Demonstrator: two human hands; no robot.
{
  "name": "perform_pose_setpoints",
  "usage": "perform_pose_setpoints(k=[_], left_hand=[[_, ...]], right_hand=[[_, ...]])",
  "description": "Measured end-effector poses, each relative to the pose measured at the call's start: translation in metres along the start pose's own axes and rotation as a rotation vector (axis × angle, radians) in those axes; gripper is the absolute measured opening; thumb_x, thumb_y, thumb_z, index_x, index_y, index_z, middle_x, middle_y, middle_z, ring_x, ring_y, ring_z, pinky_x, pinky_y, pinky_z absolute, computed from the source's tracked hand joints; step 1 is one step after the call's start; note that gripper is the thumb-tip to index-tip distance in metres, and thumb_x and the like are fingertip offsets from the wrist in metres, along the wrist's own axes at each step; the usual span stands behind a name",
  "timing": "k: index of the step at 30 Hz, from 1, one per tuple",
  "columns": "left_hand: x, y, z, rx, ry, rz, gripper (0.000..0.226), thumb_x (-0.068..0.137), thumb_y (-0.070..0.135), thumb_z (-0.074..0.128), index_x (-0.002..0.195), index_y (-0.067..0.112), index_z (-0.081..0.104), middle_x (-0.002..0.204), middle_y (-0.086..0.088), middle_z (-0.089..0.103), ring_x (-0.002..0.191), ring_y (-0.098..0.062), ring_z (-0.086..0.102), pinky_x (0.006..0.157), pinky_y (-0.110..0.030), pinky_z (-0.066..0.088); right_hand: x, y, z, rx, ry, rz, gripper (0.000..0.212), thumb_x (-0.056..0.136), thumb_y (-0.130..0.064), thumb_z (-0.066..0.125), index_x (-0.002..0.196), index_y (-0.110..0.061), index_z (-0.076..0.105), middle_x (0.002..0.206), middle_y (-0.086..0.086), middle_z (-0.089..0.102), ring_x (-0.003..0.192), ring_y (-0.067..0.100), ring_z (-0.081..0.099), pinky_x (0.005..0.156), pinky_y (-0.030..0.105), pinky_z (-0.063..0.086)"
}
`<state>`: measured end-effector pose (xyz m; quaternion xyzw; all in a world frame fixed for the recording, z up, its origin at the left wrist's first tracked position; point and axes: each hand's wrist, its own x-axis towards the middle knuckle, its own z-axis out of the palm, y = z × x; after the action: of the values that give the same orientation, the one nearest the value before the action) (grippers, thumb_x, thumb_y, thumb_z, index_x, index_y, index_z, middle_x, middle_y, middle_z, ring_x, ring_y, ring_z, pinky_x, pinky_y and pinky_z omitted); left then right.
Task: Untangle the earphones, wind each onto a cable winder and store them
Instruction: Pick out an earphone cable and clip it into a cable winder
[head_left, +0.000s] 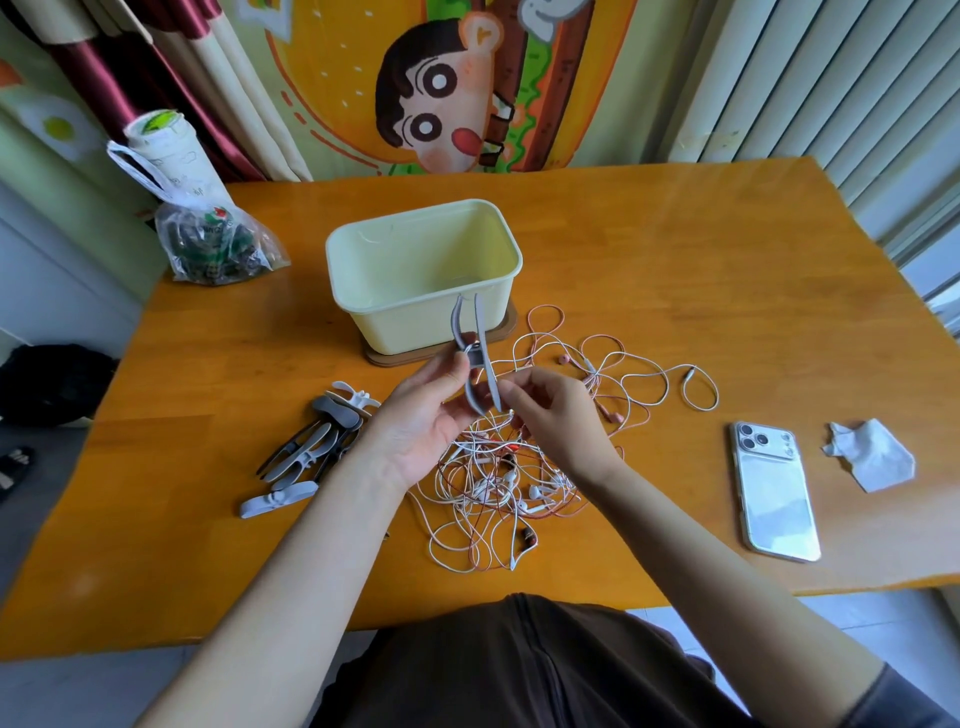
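Observation:
A grey cable winder (475, 353) is held upright above the table, its two arms spread apart at the top. My left hand (423, 415) pinches its middle. My right hand (556, 415) holds its lower end between fingertips, and a thin white cable runs by those fingers. Under both hands lies a tangle of white and pink earphones (519, 467) spread over the wooden table (675, 291). A pile of several more grey, black and white winders (317, 441) lies to the left. A pale yellow storage box (415, 312) stands open behind the hands.
A white phone (776, 491) lies face down at the right, with a crumpled tissue (872, 457) beside it. A plastic bag with dark contents (213, 244) sits at the table's back left corner. A brown lid (441, 353) lies under the box.

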<state>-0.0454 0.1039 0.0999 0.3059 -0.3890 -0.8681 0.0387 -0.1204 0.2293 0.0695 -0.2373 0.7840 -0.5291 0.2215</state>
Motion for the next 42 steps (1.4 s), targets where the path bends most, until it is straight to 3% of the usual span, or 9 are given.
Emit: perform_pose_setpoints(k=[5,9,14,19,25,27,32,37,42], left_hand=[[0.004,-0.003,-0.002,0.052,-0.038,-0.016,0.025,0.097,0.022,0.046,0.115,0.02,0.062,0.109,-0.009,0.062,0.109,-0.027,0.057,0.1,-0.044,0.044],[0.011,-0.006,-0.004,0.117,0.112,0.112,0.024,0.097,0.022,0.05,0.116,0.026,0.063,0.109,-0.006,0.062,0.105,-0.024,0.053,0.09,-0.037,0.045],[0.016,-0.02,-0.017,0.772,0.343,0.464,0.032,0.094,0.011,0.057,0.125,0.018,0.062,0.115,-0.001,0.058,0.104,-0.012,0.053,0.083,-0.015,0.043],[0.019,-0.021,-0.026,1.041,0.254,0.474,0.038,0.091,0.01,0.06,0.129,0.014,0.059,0.102,-0.002,0.052,0.098,-0.014,0.052,0.07,0.0,0.038],[0.006,-0.019,-0.014,0.868,0.01,0.36,0.036,0.092,0.014,0.059,0.112,0.043,0.055,0.108,0.0,0.061,0.104,-0.011,0.054,0.083,-0.011,0.039],[0.003,-0.017,-0.013,0.8,-0.049,0.321,0.033,0.091,0.014,0.06,0.113,0.039,0.06,0.114,0.001,0.066,0.108,-0.008,0.057,0.093,-0.021,0.041],[-0.007,-0.011,-0.005,0.547,-0.205,0.227,0.031,0.084,0.017,0.059,0.113,0.025,0.066,0.103,0.013,0.072,0.101,-0.002,0.062,0.088,-0.017,0.045],[-0.006,-0.007,0.005,0.258,-0.231,0.21,0.03,0.08,0.02,0.056,0.099,0.034,0.075,0.102,0.007,0.071,0.096,-0.013,0.059,0.092,-0.033,0.045],[0.0,-0.006,0.008,0.063,-0.138,0.18,0.033,0.081,0.021,0.054,0.11,0.029,0.068,0.112,0.0,0.067,0.108,-0.02,0.06,0.095,-0.039,0.045]], right_hand=[[-0.003,-0.001,0.005,0.008,-0.057,0.039,0.02,0.095,-0.022,0.055,0.08,-0.012,0.063,0.06,-0.004,0.056,0.049,0.004,0.047,0.05,0.02,0.041],[-0.011,-0.001,0.012,-0.038,-0.083,0.012,0.022,0.095,-0.023,0.055,0.08,-0.011,0.064,0.063,-0.001,0.059,0.05,0.006,0.049,0.051,0.022,0.041],[-0.014,-0.014,0.006,-0.159,-0.117,-0.114,0.019,0.095,-0.024,0.054,0.091,-0.01,0.067,0.068,-0.006,0.06,0.051,0.0,0.049,0.05,0.013,0.038],[0.002,-0.026,-0.026,-0.329,-0.049,-0.216,0.016,0.093,-0.022,0.059,0.092,-0.01,0.069,0.065,-0.017,0.051,0.054,-0.006,0.05,0.052,0.009,0.037],[0.018,-0.028,-0.052,-0.336,0.08,-0.228,0.011,0.084,-0.025,0.069,0.082,-0.014,0.071,0.069,-0.011,0.059,0.06,-0.008,0.05,0.055,0.008,0.036],[0.02,-0.027,-0.055,-0.295,0.103,-0.205,0.013,0.083,-0.026,0.07,0.082,-0.014,0.071,0.068,-0.011,0.059,0.057,-0.001,0.05,0.054,0.009,0.037],[0.02,-0.017,-0.05,-0.146,0.1,-0.128,0.017,0.085,-0.024,0.068,0.078,-0.009,0.069,0.045,-0.016,0.05,0.041,-0.001,0.045,0.043,0.009,0.03],[0.013,-0.006,-0.028,0.039,0.088,-0.093,0.02,0.089,-0.026,0.064,0.076,-0.011,0.067,0.053,-0.012,0.048,0.049,0.003,0.038,0.05,0.017,0.03],[-0.001,-0.006,-0.006,0.085,0.017,-0.08,0.02,0.095,-0.022,0.053,0.08,-0.016,0.066,0.055,-0.007,0.047,0.049,0.006,0.036,0.045,0.018,0.027]])
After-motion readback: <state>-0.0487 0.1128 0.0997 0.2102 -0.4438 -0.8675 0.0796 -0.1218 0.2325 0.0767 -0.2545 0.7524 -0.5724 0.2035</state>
